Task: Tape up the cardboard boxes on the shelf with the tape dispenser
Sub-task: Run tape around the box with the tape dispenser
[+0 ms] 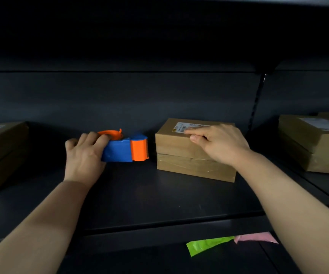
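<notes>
A blue and orange tape dispenser (pixel 127 148) lies on the dark shelf (pixel 159 198), left of centre. My left hand (pixel 84 153) grips its left end, fingers curled over the top near the orange reel. Just right of it sits a small cardboard box (pixel 181 155) with a white label on top and clear tape along its front. My right hand (pixel 219 143) rests on the box's top right part, with the forefinger stretched onto the label and the other fingers curled.
Another cardboard box (pixel 1 153) sits at the shelf's left edge and a stack of boxes (pixel 317 143) on the right bay. A slotted upright (pixel 256 103) divides the bays. Green (pixel 207 245) and pink (pixel 256 237) paper pieces lie below the shelf front.
</notes>
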